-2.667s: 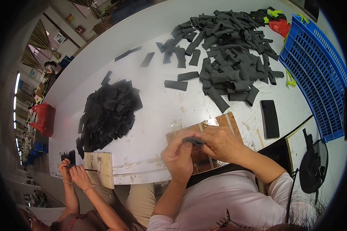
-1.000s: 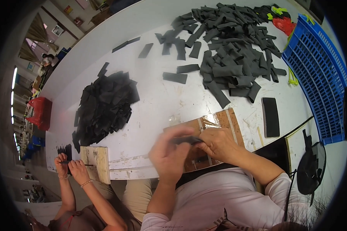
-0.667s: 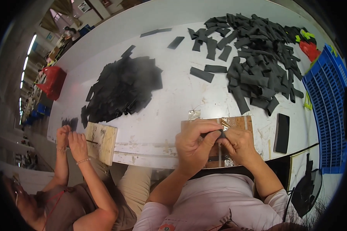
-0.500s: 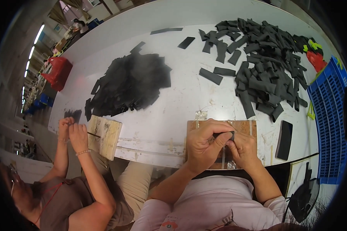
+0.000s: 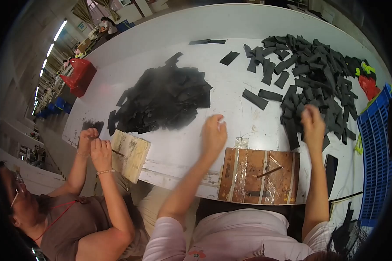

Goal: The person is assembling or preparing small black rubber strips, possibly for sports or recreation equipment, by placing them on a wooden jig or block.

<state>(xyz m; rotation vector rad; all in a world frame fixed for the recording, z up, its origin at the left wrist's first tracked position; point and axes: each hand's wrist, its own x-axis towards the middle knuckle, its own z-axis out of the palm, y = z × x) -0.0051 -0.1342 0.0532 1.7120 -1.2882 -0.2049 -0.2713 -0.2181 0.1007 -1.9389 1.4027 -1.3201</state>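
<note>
Hanging half open and seemingly empty near black fabric pieces (image 5: 165, 98) is the left hand (image 5: 214, 135), the right hand (image 5: 313, 125) blurred near grey fabric tubes (image 5: 320, 82), its grip impossible to tell

Grey tubular pieces (image 5: 320, 85) lie heaped at right, flat black pieces (image 5: 165, 95) piled at left.

No lettering legible; red shirt emblem (image 5: 197, 254) too small.

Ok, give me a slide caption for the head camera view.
Left hand over the white table, right hand near the heap of dark grey pieces, brown board in front.
</note>
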